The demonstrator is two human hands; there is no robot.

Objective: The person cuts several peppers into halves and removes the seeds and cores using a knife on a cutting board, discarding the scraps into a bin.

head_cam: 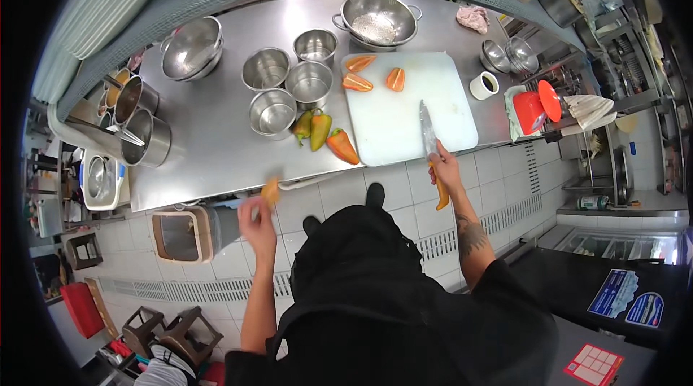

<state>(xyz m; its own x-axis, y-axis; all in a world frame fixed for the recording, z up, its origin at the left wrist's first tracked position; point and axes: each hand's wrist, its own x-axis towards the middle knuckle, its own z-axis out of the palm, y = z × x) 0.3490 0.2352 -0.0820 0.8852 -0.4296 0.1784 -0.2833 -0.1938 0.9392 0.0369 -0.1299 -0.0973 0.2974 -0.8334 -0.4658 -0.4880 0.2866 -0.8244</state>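
Observation:
My left hand (258, 226) is raised off the front edge of the steel table, pinching a blurred orange pepper piece (270, 191) in its fingertips. At the right, my right hand (447, 168) grips a kitchen knife (428, 129) with a yellow handle; its blade lies over the white cutting board (414, 115). Three cut orange pepper pieces (396, 79) rest near the board's far left. Beside the board's left edge sit a whole orange pepper (342, 147) and two green peppers (320, 130).
Several steel pots (272, 113) stand left of the board, a steel colander (379, 17) behind it. At right are a white cup (484, 85) and a red kitchen scale (528, 111). A beige bin (204, 237) stands on the floor below the left hand. Plates (103, 2) line the shelf overhead.

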